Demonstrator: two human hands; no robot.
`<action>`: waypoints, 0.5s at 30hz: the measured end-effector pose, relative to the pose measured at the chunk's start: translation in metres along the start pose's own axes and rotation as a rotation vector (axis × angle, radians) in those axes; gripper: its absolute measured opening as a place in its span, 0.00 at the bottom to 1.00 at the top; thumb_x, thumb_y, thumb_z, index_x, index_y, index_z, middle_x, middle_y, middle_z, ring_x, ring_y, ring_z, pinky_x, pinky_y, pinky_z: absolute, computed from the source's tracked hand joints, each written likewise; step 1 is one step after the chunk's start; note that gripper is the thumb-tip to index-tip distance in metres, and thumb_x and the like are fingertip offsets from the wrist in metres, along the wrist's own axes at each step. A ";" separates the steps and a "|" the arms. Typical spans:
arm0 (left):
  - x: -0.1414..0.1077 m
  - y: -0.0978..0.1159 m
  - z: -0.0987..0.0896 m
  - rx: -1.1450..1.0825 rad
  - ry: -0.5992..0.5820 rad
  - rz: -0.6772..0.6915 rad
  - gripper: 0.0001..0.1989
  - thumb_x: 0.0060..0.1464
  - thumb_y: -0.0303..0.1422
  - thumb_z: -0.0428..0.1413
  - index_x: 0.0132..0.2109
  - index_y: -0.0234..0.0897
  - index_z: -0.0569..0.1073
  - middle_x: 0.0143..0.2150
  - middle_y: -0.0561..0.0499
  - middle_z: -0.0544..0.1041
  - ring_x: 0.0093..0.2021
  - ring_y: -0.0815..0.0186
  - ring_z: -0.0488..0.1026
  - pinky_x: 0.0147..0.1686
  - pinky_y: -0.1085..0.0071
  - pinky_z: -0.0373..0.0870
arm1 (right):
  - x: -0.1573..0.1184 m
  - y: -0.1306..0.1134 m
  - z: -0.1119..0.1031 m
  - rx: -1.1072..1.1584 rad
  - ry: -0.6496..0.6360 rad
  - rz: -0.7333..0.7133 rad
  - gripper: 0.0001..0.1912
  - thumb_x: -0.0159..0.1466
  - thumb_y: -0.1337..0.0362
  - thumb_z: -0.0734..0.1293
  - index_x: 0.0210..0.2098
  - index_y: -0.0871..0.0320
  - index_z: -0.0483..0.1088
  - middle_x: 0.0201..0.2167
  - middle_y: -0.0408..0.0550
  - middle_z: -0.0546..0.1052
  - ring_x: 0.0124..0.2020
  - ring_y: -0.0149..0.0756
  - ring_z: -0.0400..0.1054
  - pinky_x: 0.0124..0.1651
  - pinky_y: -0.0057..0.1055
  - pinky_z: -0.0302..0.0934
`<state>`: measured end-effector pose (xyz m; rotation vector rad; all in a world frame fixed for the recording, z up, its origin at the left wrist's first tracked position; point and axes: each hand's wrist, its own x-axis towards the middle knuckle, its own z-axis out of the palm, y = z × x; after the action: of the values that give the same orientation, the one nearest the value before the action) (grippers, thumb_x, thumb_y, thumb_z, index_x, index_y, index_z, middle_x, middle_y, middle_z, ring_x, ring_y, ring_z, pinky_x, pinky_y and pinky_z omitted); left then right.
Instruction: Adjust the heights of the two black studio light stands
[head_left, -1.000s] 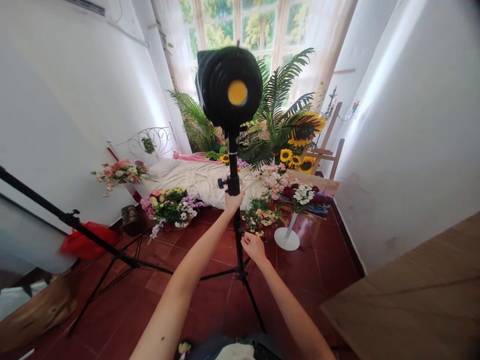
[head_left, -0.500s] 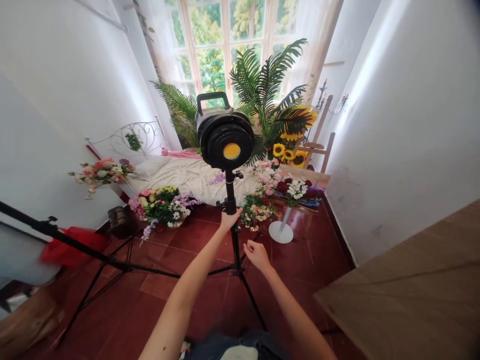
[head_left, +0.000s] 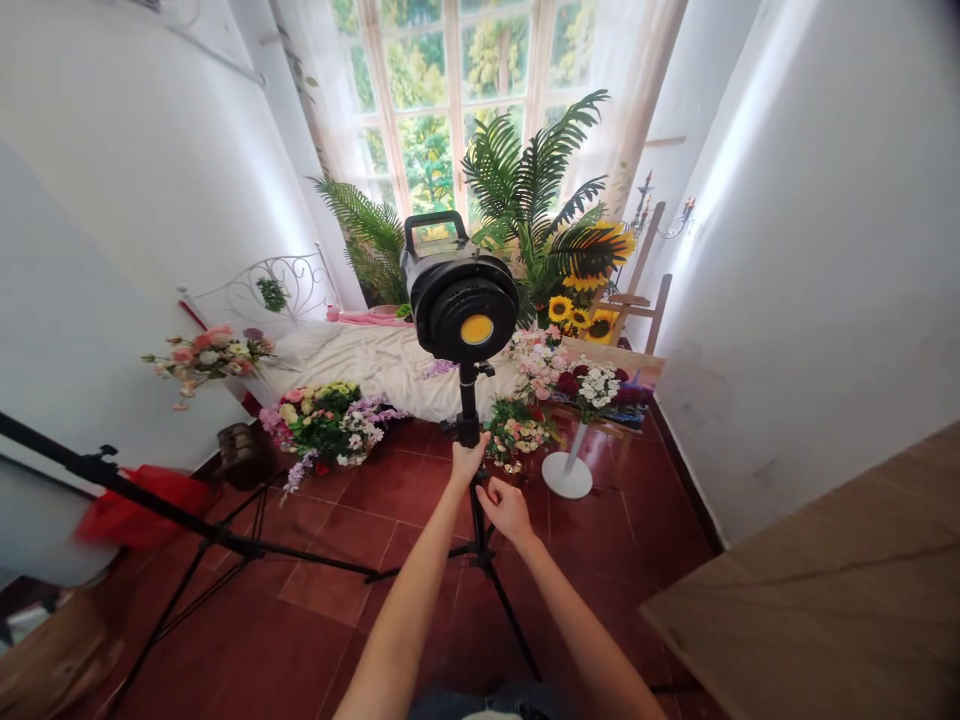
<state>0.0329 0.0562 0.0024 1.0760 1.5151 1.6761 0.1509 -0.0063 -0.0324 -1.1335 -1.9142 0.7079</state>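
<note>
A black studio light with a top handle and a yellow disc at its centre sits on a black light stand. My left hand is wrapped round the stand's column below the lamp. Slightly lower, on the right side of the pole, is my right hand, its fingers curled in at the pole. Whatever those fingers hold, if anything, is hidden. The stand's lower legs show beneath my hands on the red tiled floor.
Another black stand slants in from the left. Ahead are a bed, flower baskets, a white pedestal with flowers, palm leaves, and a wooden easel. A brown panel fills the lower right.
My right hand has moved left and in against the pole. The lamp and my left hand appear slightly lower and further right, as the whole view has shifted too.
</note>
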 end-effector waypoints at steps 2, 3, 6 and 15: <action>0.001 -0.004 0.001 -0.019 -0.006 0.006 0.16 0.39 0.43 0.60 0.23 0.32 0.70 0.21 0.51 0.71 0.23 0.71 0.66 0.28 0.73 0.62 | 0.004 0.000 -0.001 -0.022 0.017 0.007 0.17 0.60 0.53 0.59 0.20 0.56 0.54 0.15 0.35 0.57 0.18 0.25 0.53 0.24 0.23 0.44; 0.002 -0.006 0.001 -0.025 -0.023 0.007 0.16 0.40 0.43 0.60 0.23 0.32 0.69 0.21 0.51 0.70 0.23 0.71 0.65 0.27 0.73 0.62 | 0.006 0.000 -0.002 -0.041 0.023 0.012 0.17 0.60 0.53 0.59 0.21 0.56 0.55 0.16 0.35 0.58 0.18 0.25 0.54 0.24 0.23 0.44; 0.004 -0.008 -0.001 -0.033 -0.057 -0.002 0.16 0.39 0.43 0.61 0.22 0.33 0.69 0.21 0.52 0.70 0.23 0.71 0.65 0.27 0.74 0.62 | 0.017 0.001 -0.009 -0.143 0.005 -0.026 0.16 0.59 0.52 0.60 0.23 0.56 0.57 0.17 0.36 0.61 0.20 0.26 0.55 0.24 0.23 0.42; 0.005 -0.008 -0.007 -0.010 -0.128 -0.060 0.16 0.38 0.43 0.61 0.21 0.33 0.69 0.22 0.50 0.71 0.26 0.69 0.67 0.29 0.72 0.64 | 0.043 -0.005 -0.035 -0.478 -0.187 -0.324 0.22 0.61 0.48 0.58 0.21 0.58 0.63 0.20 0.43 0.69 0.24 0.27 0.62 0.26 0.26 0.39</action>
<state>0.0236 0.0585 -0.0043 1.0993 1.4421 1.5428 0.1657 0.0326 0.0047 -1.0174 -2.4371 0.1844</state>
